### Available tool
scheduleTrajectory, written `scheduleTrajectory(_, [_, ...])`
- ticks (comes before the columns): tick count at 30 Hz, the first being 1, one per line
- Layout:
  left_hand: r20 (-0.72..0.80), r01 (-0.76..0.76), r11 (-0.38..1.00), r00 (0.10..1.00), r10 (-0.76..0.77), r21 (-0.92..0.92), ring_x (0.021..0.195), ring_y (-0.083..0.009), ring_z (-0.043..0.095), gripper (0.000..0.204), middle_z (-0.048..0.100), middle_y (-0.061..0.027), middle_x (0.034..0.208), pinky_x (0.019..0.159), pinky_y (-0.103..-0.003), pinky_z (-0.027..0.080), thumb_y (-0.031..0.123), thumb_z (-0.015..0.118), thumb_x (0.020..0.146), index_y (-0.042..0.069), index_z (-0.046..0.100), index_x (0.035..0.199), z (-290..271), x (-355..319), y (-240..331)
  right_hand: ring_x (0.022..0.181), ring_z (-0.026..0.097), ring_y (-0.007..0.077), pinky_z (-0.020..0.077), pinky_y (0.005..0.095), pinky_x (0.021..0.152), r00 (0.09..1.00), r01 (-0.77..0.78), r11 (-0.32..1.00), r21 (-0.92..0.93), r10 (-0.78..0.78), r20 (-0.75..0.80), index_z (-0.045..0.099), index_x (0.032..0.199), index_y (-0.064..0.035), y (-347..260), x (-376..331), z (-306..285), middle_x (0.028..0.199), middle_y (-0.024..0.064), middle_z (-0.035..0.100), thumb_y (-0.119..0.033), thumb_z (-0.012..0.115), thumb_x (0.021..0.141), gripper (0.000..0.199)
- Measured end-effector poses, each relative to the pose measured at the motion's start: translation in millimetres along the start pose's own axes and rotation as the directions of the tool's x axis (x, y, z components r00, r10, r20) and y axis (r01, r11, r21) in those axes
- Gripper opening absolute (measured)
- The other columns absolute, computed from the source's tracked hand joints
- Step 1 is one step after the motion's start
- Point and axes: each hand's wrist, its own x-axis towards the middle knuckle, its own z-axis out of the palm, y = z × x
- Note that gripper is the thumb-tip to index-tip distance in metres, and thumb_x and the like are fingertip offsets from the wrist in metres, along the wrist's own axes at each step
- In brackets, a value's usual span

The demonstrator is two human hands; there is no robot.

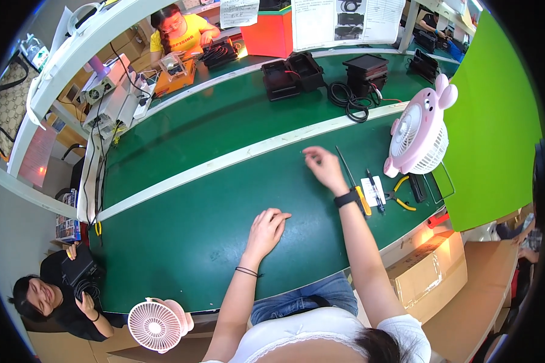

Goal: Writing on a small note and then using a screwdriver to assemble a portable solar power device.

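Observation:
My left hand (266, 233) rests on the green tabletop (181, 242), fingers lying loosely together with nothing in them. Farther forward, my right hand (324, 167) reaches toward the white dividing strip, its fingers loosely bent and apart, with nothing visible between them. Just right of it lies a long screwdriver (362, 199) with a yellow handle. Beside that are a dark pen-like tool (375, 192) on a small white paper (370, 189) and yellow-handled pliers (401, 195). Neither hand touches these tools.
A pink rabbit-eared fan (419, 130) stands at the right, before a bright green panel (496, 133). Black cases (292, 75) and a coiled cable (349, 103) lie beyond the white strip (242, 156). Another fan (157, 325) is at the near left. Two co-workers sit around the bench.

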Motion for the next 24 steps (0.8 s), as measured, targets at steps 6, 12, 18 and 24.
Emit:
scheduleTrajectory(6, [0.008, 0.019, 1.000, 1.000, -0.019, 0.020, 0.093, -0.0249, 0.064, 0.016, 0.062, -0.0053, 0.099, 0.083, -0.040, 0.052, 0.008, 0.068, 0.091, 0.014, 0.073, 0.105, -1.0, -2.3, -8.0, 0.110, 0.065, 0.0323, 0.0506, 0.0409, 0.098, 0.974, -0.101, 0.960, -0.261, 0.042, -0.225, 0.072, 0.114, -0.0075, 47.6, 49.1, -24.6, 0.112, 0.0147, 0.073, -0.013, 0.071, 0.086, 0.029])
scheduleTrajectory(12, [0.031, 0.049, 0.998, 0.998, -0.050, 0.037, 0.091, -0.0239, 0.065, 0.016, 0.062, -0.0050, 0.098, 0.080, -0.040, 0.053, 0.008, 0.068, 0.090, 0.015, 0.072, 0.104, 0.8, 1.8, -3.5, 0.141, 0.033, 0.0488, 0.0393, 0.0565, 0.111, 0.927, -0.260, 0.745, -0.614, 0.014, -0.375, 0.042, 0.151, -0.0132, 127.6, 90.8, -61.3, 0.160, 0.0166, 0.034, -0.022, 0.074, 0.082, 0.076])
scheduleTrajectory(18, [-0.014, 0.107, 0.993, 0.994, -0.107, 0.042, 0.089, -0.0251, 0.066, 0.013, 0.062, -0.0058, 0.096, 0.080, -0.040, 0.055, 0.008, 0.069, 0.089, 0.014, 0.073, 0.100, -0.9, 4.3, -4.4, 0.123, 0.053, 0.0390, 0.0455, 0.0585, 0.100, 0.923, -0.370, 0.615, -0.696, 0.156, -0.352, 0.032, 0.157, -0.0187, 127.4, 102.6, -62.8, 0.140, 0.0105, 0.052, -0.029, 0.071, 0.083, 0.084])
scheduleTrajectory(24, [-0.004, 0.105, 0.994, 0.994, -0.105, 0.004, 0.091, -0.0260, 0.066, 0.011, 0.062, -0.0060, 0.095, 0.081, -0.041, 0.056, 0.009, 0.069, 0.089, 0.013, 0.073, 0.099, 3.6, 12.1, 0.7, 0.098, 0.065, 0.0415, 0.0528, 0.0477, 0.088, 0.967, -0.184, 0.706, -0.684, 0.004, -0.256, 0.050, 0.140, -0.0098, 142.5, 106.8, -66.6, 0.104, 0.0207, 0.073, -0.033, 0.072, 0.079, 0.068])
